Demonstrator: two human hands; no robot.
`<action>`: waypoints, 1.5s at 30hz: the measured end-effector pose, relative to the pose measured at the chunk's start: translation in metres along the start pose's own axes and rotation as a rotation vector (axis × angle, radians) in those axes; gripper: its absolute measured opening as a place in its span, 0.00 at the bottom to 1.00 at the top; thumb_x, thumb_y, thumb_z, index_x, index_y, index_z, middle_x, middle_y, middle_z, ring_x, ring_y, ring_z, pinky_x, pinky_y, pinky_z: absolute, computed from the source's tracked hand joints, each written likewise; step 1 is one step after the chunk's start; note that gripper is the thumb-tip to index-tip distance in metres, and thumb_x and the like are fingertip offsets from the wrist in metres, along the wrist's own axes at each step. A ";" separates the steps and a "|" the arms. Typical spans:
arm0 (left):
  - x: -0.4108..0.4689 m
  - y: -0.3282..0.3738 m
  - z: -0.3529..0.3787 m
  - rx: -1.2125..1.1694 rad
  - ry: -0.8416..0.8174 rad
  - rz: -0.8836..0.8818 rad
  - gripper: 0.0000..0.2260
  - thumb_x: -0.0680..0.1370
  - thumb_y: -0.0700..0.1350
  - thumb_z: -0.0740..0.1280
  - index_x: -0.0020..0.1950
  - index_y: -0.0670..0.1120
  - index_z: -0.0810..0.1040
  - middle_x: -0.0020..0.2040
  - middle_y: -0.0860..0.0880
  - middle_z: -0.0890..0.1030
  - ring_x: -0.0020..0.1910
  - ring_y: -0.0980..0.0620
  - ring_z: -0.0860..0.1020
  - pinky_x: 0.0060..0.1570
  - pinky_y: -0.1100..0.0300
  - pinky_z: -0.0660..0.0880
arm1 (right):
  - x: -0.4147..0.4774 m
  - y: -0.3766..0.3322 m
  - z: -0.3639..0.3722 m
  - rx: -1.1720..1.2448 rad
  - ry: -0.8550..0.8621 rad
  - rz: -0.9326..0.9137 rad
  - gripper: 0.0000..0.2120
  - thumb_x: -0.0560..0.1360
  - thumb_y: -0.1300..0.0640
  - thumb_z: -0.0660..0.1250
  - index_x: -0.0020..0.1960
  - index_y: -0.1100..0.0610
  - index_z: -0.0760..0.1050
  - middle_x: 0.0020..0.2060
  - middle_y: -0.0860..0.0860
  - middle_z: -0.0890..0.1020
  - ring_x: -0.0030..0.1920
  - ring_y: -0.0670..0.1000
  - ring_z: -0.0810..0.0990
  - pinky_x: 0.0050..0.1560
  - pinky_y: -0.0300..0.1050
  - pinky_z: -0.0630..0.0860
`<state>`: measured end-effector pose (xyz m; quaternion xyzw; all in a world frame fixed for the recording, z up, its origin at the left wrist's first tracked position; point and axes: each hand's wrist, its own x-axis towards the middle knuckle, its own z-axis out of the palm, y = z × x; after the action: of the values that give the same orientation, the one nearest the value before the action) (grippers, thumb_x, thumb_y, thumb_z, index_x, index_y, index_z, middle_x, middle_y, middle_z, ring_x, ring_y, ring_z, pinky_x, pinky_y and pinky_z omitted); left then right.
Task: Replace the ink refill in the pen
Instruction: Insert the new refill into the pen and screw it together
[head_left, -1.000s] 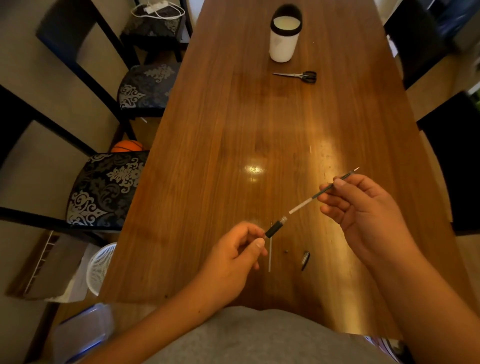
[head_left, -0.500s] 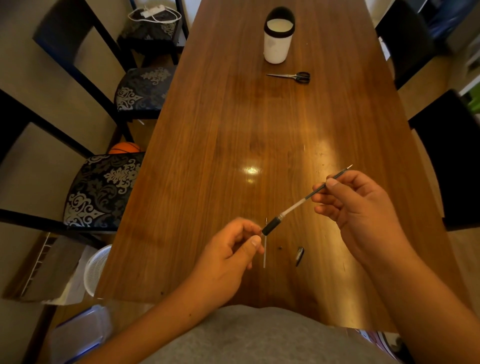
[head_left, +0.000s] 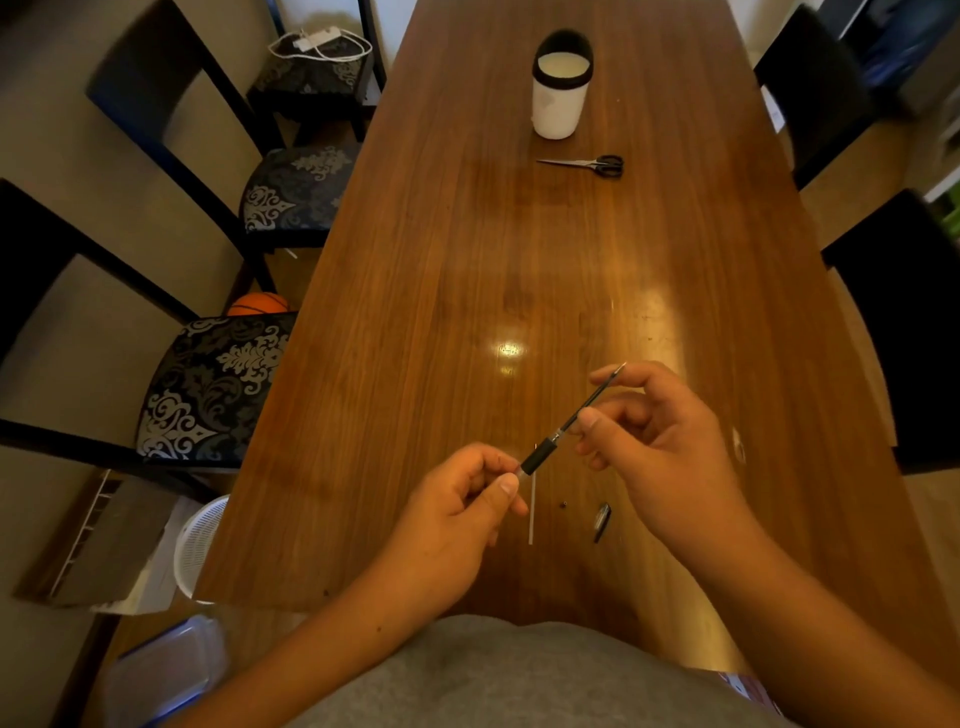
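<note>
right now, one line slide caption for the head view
Both hands feed a refill into the pen barrel over a wooden table.

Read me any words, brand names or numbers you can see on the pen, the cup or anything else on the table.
None are readable.
Pen: no print shows on the barrel, too small to tell.
White cup: side looks blank.
Scissors: no marking visible.

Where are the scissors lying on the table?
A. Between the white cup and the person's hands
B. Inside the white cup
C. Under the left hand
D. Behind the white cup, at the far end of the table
A: the scissors lie flat on the table just on the near side of the white cup, far ahead of the left hand and the right hand.
</note>
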<state>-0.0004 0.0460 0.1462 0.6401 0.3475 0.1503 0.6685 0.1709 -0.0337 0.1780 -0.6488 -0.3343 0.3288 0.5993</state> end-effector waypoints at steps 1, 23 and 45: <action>0.000 -0.001 -0.001 -0.008 0.008 -0.008 0.08 0.77 0.47 0.62 0.44 0.61 0.78 0.36 0.54 0.83 0.28 0.61 0.73 0.28 0.69 0.70 | -0.001 0.003 0.002 -0.020 -0.018 0.008 0.14 0.74 0.65 0.69 0.51 0.46 0.76 0.36 0.54 0.84 0.34 0.53 0.83 0.33 0.41 0.79; 0.023 -0.019 -0.015 0.013 0.042 -0.115 0.09 0.80 0.40 0.62 0.47 0.53 0.77 0.37 0.55 0.83 0.29 0.59 0.76 0.27 0.68 0.71 | 0.023 0.069 0.005 -0.391 -0.161 0.199 0.13 0.72 0.62 0.71 0.43 0.43 0.77 0.39 0.46 0.82 0.39 0.44 0.80 0.36 0.34 0.77; 0.017 -0.099 -0.037 0.117 0.141 -0.422 0.06 0.78 0.43 0.66 0.47 0.54 0.78 0.42 0.52 0.85 0.37 0.60 0.81 0.34 0.67 0.76 | 0.021 0.188 0.001 -1.130 -0.526 0.205 0.04 0.76 0.59 0.62 0.48 0.58 0.75 0.47 0.55 0.80 0.46 0.56 0.79 0.42 0.48 0.74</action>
<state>-0.0363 0.0713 0.0490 0.5789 0.5279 0.0310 0.6207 0.1896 -0.0265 -0.0099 -0.7913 -0.5289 0.3055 0.0272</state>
